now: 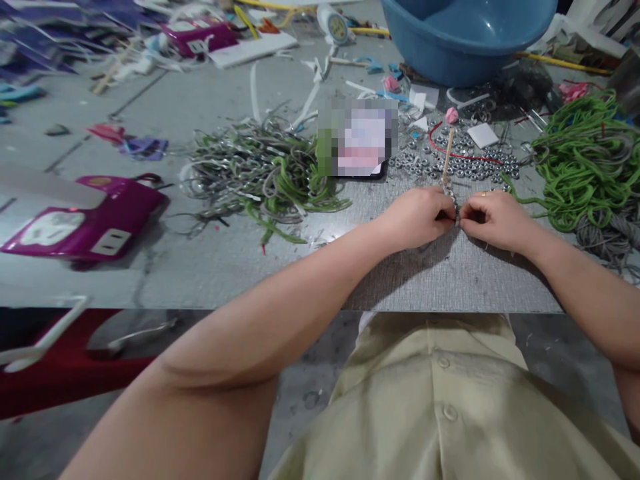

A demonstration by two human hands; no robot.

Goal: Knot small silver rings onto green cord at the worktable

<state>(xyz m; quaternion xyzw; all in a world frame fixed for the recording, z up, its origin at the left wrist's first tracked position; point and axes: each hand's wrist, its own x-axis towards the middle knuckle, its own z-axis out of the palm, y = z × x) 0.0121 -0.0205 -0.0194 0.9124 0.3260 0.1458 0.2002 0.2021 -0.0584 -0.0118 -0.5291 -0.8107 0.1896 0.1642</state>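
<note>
My left hand [424, 215] and right hand [495, 220], fingers curled inward, pinched a small metal piece [456, 208] between them, nearer me than the basin [463, 53].

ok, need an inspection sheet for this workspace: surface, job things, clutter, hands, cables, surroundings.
Surface: grey table, many loose items spread across its far part.
Job's things: small shiny piece at the fingertips, mostly hidden; loose metal rings beyond it; green cord at right; tangled bundle at left.
Clutter: phone, blue basin, glossy purple pieces.
Hands: left hand and right hand pinch close together at the small piece.
Cables: yellow cord or hose by the basin; can't tell which.
Surroundings: red object below the table, left; unidentified.
</note>
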